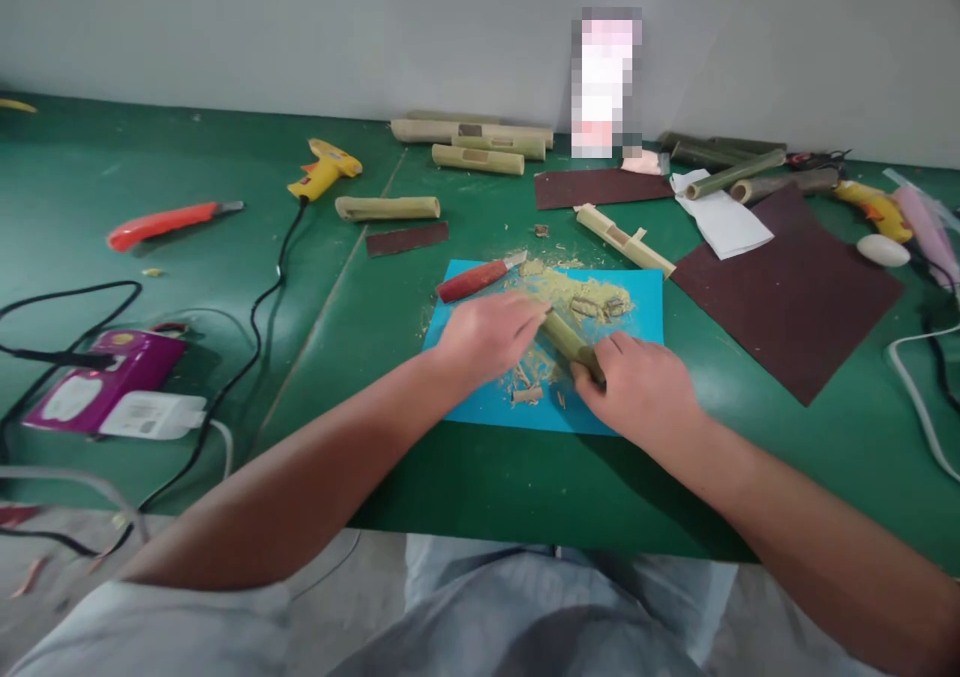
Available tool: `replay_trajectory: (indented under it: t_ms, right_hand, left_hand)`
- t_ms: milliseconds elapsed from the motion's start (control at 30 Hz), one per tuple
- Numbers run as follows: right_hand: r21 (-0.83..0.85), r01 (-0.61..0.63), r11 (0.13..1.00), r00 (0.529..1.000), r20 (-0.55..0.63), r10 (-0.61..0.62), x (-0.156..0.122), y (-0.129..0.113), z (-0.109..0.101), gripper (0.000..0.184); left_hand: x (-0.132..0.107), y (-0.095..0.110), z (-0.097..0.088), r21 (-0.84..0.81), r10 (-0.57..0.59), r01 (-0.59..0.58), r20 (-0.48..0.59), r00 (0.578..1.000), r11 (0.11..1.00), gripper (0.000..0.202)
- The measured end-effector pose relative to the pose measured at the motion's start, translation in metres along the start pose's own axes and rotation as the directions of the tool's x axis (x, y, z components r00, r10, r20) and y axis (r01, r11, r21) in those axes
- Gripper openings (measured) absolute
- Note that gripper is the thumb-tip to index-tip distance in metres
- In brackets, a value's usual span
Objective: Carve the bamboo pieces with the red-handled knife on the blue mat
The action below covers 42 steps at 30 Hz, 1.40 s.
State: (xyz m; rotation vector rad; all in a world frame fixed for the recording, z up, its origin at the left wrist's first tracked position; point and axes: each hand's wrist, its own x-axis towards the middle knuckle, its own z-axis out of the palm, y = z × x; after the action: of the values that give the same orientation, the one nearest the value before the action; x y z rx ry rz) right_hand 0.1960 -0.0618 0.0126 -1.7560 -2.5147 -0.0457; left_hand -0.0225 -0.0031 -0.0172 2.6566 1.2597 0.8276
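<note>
A short green bamboo tube (568, 337) slants between my two hands above a blue sheet (465, 412). My left hand (491, 339) is closed at its far end, thumb and fingers pinched together. Around the nearer end curl the fingers of my right hand (641, 382); a dark patch shows under them, and I cannot make out what it is. Pale bamboo shavings and dust (577, 292) lie on the sheet, with a small bamboo scrap (527, 394) near its front. A red-handled carving knife (480, 279) rests at the sheet's back left.
Cut bamboo tubes (478, 160) lie toward the wall, and a notched one (626, 242) behind the sheet. Brown sandpaper (791, 297) is at right. A yellow glue gun (326, 169), a red cutter (165, 225) and a purple power box (109, 382) with cables occupy the left.
</note>
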Motion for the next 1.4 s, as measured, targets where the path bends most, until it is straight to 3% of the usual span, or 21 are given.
replay_trajectory:
  t_ms: [100, 233, 433, 600, 833, 1000, 1100, 1300, 1400]
  right_hand:
    - [0.010, 0.004, 1.000, 1.000, -0.022, -0.003, -0.001, 0.002, 0.002, 0.031]
    - [0.024, 0.058, 0.998, 0.995, -0.078, -0.056, -0.002, 0.003, 0.005, 0.025]
    - [0.042, 0.077, 0.996, 0.993, -0.091, -0.073, -0.003, 0.003, 0.010, 0.024]
    - [0.064, 0.054, 0.996, 0.995, -0.089, -0.048, -0.003, 0.002, 0.011, 0.025]
    - [0.095, 0.031, 0.995, 0.995, -0.093, -0.022, -0.003, 0.003, 0.014, 0.021]
    - [0.120, 0.018, 0.993, 0.996, -0.094, -0.007, -0.002, 0.005, 0.015, 0.022]
    - [0.140, 0.021, 0.990, 0.997, -0.073, -0.011, 0.002, 0.004, 0.013, 0.022]
    - [0.163, 0.031, 0.986, 0.998, -0.066, -0.021, 0.009, 0.000, 0.012, 0.023]
    - [0.165, 0.035, 0.986, 0.996, -0.083, -0.022, 0.008, 0.001, 0.013, 0.023]
  left_hand:
    - [0.003, -0.019, -0.004, 0.005, -0.088, 0.089, -0.074, 0.993, 0.996, 0.030]
    - [0.005, -0.030, -0.004, 0.003, -0.091, 0.091, -0.097, 0.991, 0.996, 0.031]
    - [0.003, -0.014, 0.000, 0.092, -0.028, 0.036, -0.091, 0.996, 0.995, 0.030]
    - [0.000, 0.001, 0.000, 0.170, 0.099, -0.086, -0.068, 0.993, 0.982, 0.033]
    - [0.002, -0.011, -0.002, 0.115, -0.013, 0.022, -0.076, 0.997, 0.993, 0.030]
    - [0.001, 0.001, -0.005, 0.041, 0.001, 0.005, -0.164, 0.986, 0.999, 0.029]
    - [0.004, 0.004, -0.004, 0.027, 0.051, -0.048, -0.141, 0.989, 0.998, 0.030]
    - [0.007, -0.008, 0.001, -0.034, -0.057, 0.054, -0.115, 0.992, 0.998, 0.024]
    - [0.004, -0.008, 0.003, -0.097, -0.033, 0.023, -0.099, 0.995, 0.995, 0.023]
